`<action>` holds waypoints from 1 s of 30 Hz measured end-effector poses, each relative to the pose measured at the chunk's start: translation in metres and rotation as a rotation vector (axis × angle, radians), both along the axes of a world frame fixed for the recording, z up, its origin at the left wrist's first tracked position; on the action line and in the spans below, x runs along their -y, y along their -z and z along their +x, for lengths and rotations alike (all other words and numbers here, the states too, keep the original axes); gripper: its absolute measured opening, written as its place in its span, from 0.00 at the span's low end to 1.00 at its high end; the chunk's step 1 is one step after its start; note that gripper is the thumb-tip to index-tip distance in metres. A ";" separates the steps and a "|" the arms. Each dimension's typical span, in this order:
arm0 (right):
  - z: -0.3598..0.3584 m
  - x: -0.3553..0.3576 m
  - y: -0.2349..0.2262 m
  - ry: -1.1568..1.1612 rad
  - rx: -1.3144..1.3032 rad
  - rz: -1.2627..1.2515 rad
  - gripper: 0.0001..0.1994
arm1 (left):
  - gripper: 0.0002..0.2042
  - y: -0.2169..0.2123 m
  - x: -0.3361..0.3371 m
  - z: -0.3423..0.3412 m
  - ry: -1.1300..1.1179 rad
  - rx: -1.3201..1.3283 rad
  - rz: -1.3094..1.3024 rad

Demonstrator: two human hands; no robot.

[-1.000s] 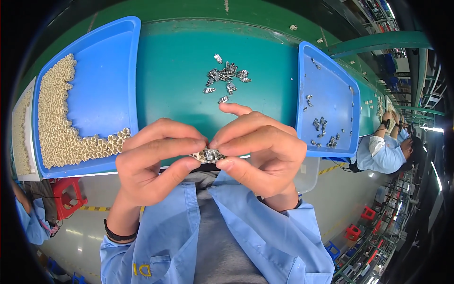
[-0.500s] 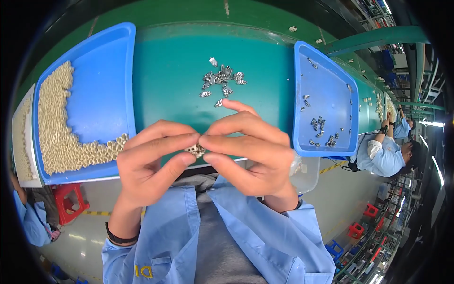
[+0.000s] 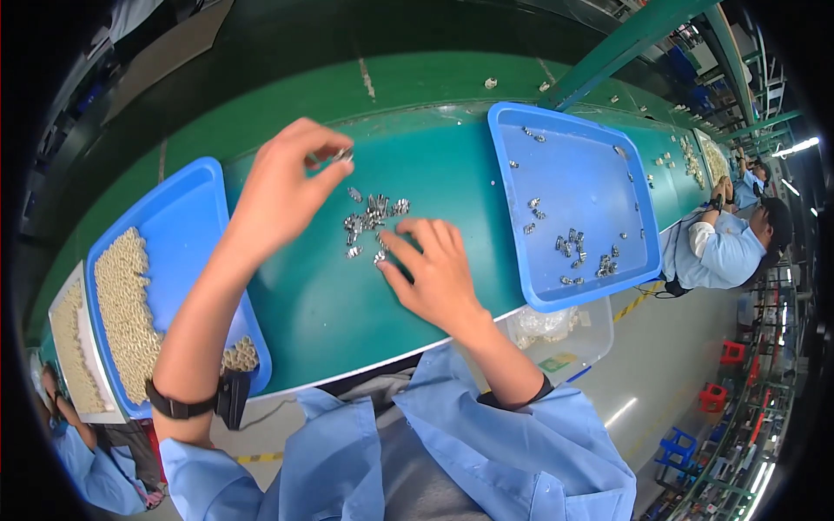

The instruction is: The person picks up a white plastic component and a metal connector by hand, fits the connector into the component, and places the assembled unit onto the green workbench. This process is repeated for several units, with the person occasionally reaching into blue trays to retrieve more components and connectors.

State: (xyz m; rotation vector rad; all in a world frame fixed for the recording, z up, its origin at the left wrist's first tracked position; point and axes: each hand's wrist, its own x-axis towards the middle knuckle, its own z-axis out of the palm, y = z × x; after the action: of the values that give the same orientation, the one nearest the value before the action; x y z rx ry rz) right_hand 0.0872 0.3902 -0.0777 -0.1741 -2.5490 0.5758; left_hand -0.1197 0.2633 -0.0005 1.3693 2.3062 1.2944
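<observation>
Raised over the far left part of the green bench, my left hand (image 3: 291,187) pinches a small metal-and-pale part (image 3: 345,154) between thumb and fingertips. Its details are blurred. My right hand (image 3: 434,276) is low over the bench, thumb and forefinger parted around a small shiny metal piece (image 3: 380,257). That piece lies at the near edge of a loose pile of similar metal pieces (image 3: 375,211). The fingers do not appear closed on it.
At left, a blue tray (image 3: 201,195) holds many cream-coloured pieces (image 3: 124,300), beside a white tray (image 3: 102,382) of similar ones. A blue tray (image 3: 573,156) at right holds scattered metal pieces. A clear bin (image 3: 595,334) sits below the bench edge. Co-workers (image 3: 725,247) sit at right.
My hands were together in front of me, holding a small part. They have parted: the left moved far and up with a part, the right reached to the metal pile. The view has turned.
</observation>
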 end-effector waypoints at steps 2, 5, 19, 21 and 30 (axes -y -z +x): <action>-0.001 0.001 0.007 -0.052 -0.040 -0.022 0.14 | 0.12 0.011 -0.040 -0.027 0.007 -0.005 -0.053; 0.001 -0.006 0.014 -0.090 -0.064 -0.068 0.11 | 0.12 0.037 -0.106 -0.052 -0.019 0.012 -0.082; -0.009 -0.013 0.010 -0.081 -0.090 -0.255 0.08 | 0.22 0.093 -0.184 -0.101 -0.094 -0.118 -0.093; -0.005 -0.013 0.014 -0.052 -0.077 -0.200 0.08 | 0.26 0.097 -0.179 -0.092 -0.099 -0.187 0.039; 0.000 -0.011 0.009 -0.066 -0.094 -0.281 0.06 | 0.16 -0.020 -0.008 -0.045 0.045 -0.346 -0.097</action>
State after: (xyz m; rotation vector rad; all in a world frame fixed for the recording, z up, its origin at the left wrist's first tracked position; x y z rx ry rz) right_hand 0.0876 0.4011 -0.0868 -0.1574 -2.3812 0.9451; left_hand -0.1645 0.2716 0.0194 1.7154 2.4958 0.9811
